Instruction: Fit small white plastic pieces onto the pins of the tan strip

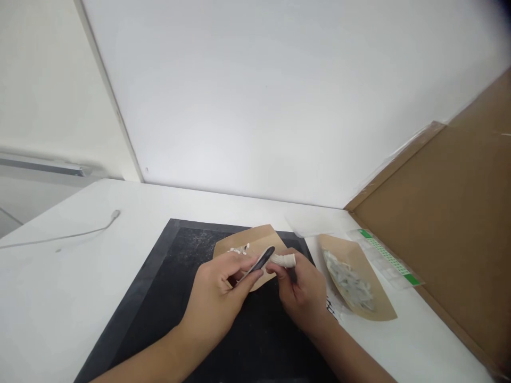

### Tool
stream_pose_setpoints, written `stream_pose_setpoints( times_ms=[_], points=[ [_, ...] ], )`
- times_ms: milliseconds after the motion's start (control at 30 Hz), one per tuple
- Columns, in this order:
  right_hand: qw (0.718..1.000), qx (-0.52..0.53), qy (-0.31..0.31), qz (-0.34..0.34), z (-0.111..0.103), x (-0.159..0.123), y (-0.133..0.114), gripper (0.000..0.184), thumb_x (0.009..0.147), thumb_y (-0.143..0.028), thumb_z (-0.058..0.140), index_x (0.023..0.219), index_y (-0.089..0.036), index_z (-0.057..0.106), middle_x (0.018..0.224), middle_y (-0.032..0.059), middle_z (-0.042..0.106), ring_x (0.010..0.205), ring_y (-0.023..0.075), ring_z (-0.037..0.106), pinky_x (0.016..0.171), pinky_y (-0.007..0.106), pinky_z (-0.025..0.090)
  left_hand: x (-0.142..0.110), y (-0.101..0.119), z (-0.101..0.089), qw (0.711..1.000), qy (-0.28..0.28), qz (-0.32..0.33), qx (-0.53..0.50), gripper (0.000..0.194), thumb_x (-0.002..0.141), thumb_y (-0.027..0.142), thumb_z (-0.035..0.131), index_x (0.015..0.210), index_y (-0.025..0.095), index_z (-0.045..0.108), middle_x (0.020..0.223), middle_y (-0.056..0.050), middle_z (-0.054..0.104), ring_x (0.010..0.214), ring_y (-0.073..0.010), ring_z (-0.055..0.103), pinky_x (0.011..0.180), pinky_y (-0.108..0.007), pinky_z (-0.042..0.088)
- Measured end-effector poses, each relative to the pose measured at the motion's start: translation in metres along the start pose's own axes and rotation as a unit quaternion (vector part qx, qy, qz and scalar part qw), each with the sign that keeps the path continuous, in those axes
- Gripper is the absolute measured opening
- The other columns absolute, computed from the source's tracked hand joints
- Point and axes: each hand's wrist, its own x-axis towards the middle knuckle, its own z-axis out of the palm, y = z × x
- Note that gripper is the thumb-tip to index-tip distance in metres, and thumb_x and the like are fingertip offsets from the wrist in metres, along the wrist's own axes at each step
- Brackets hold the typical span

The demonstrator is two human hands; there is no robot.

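My left hand (217,295) is closed round a thin dark tool (261,260), like a blade or tweezers, whose tip points up and right. My right hand (303,290) meets it over the black mat (167,298); a white cot covers one finger (284,259), and the fingers are pinched together on something too small to make out. Both hands hover above a brown paper tray (259,236) holding a few small white pieces (239,249).
A second brown paper tray (379,306) full of pale small parts lies to the right on the white table. A clear bag with a green strip (385,258) rests beside it. A cardboard sheet (451,223) leans at the right. A white cable (80,233) trails at the left.
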Motion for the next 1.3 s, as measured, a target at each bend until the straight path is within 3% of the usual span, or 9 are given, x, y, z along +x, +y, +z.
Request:
stream_pose_setpoints(
  times_ms=[100,233,500,633,733,1033,1300],
  points=[
    [0.999,-0.024,0.016,-0.034,0.004,0.001,0.0,0.008,0.1,-0.023,0.064,0.093,-0.023,0.059,0.087,0.0047,0.071,0.078,0.0192,0.068,0.068,0.03,0.053,-0.001,0.001,0.001,1.0,-0.002,0.013,0.009,0.02,0.094,0.03,0.072,0.112,0.032,0.082,0.072,0.003,0.065,0.063,-0.0118,0.055,0.06,-0.022,0.046],
    [0.996,-0.041,0.012,-0.073,0.002,0.003,-0.001,0.014,0.098,-0.015,0.065,0.091,-0.024,0.056,0.088,0.0046,0.07,0.08,0.0198,0.066,0.07,0.031,0.052,-0.001,0.005,-0.001,0.999,-0.036,0.018,0.005,0.023,0.095,0.026,0.069,0.114,0.031,0.081,0.078,0.002,0.062,0.069,-0.0126,0.056,0.064,-0.022,0.047],
    [0.997,-0.068,0.018,-0.043,0.002,0.005,-0.003,0.011,0.101,-0.019,0.061,0.091,-0.023,0.056,0.086,0.0053,0.07,0.073,0.0192,0.061,0.069,0.033,0.049,0.001,0.011,-0.002,0.997,-0.051,0.061,-0.023,0.023,0.099,0.02,0.062,0.11,0.026,0.081,0.09,-0.002,0.069,0.089,-0.0168,0.066,0.088,-0.029,0.053],
    [0.999,-0.038,-0.005,0.004,0.004,0.007,-0.002,0.012,0.103,-0.023,0.056,0.092,-0.023,0.056,0.082,0.0032,0.07,0.071,0.0184,0.063,0.064,0.031,0.047,0.0,0.006,0.0,0.996,-0.061,0.041,-0.043,0.022,0.099,0.024,0.063,0.11,0.025,0.082,0.088,-0.003,0.068,0.08,-0.0158,0.066,0.071,-0.025,0.058],
    [0.999,-0.012,-0.043,-0.005,0.004,0.008,0.001,0.01,0.103,-0.022,0.055,0.093,-0.024,0.056,0.086,0.0034,0.07,0.075,0.0185,0.064,0.064,0.03,0.048,-0.001,0.002,0.001,0.994,-0.071,0.006,-0.078,0.025,0.099,0.028,0.062,0.114,0.026,0.081,0.089,-0.004,0.065,0.071,-0.0144,0.065,0.055,-0.022,0.058],
    [0.994,-0.058,-0.021,-0.088,0.001,0.01,0.002,0.013,0.101,-0.016,0.053,0.09,-0.024,0.05,0.082,0.0038,0.067,0.069,0.0193,0.056,0.066,0.033,0.043,-0.003,0.004,0.001,0.996,-0.058,0.009,-0.068,0.02,0.096,0.027,0.066,0.106,0.024,0.084,0.085,-0.003,0.065,0.062,-0.0102,0.066,0.048,-0.016,0.055],
    [0.994,-0.085,-0.01,-0.069,0.001,0.014,-0.002,0.018,0.102,-0.019,0.053,0.085,-0.024,0.049,0.079,0.0031,0.069,0.064,0.0186,0.054,0.068,0.036,0.04,-0.006,0.0,0.004,0.993,-0.07,-0.056,-0.076,0.022,0.096,0.033,0.067,0.107,0.024,0.084,0.08,-0.002,0.067,0.05,-0.0081,0.061,0.04,-0.016,0.052]
  ],
)
